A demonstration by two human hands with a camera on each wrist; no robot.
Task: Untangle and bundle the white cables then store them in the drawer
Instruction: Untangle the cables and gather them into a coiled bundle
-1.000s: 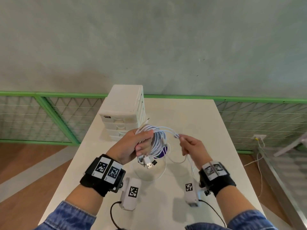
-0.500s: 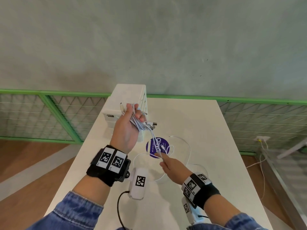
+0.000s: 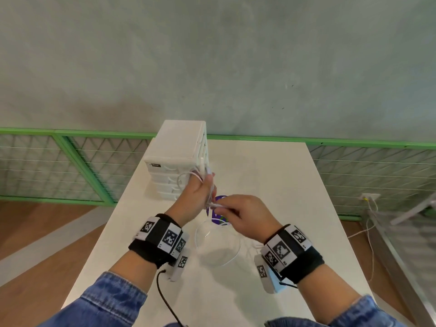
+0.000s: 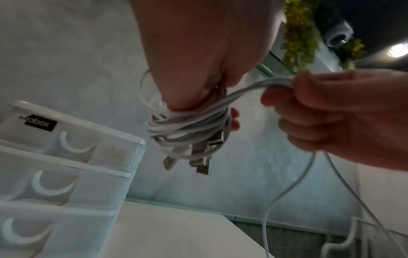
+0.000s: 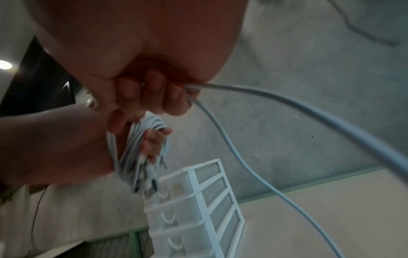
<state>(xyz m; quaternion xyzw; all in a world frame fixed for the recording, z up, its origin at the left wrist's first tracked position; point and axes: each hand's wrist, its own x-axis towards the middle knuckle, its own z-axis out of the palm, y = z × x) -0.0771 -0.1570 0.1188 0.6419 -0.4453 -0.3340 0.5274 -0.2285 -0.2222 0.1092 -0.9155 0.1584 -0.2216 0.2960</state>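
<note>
Up front, the table (image 3: 271, 185) is carrying a white drawer unit (image 3: 175, 159) at its far left, its drawers all standing closed. Both hands are raised together above the table, just in front of that unit. The left hand (image 3: 195, 197) is clutching the bundle of white cables (image 4: 187, 129), with loops wound round its fingers and metal plugs dangling below. The right hand (image 3: 245, 215) is sitting right beside it, fingers curled on the strands running out of the bundle. A loose loop of cable (image 3: 217, 246) is hanging from the hands and lying on the table near a purple sticker (image 3: 218, 219).
</note>
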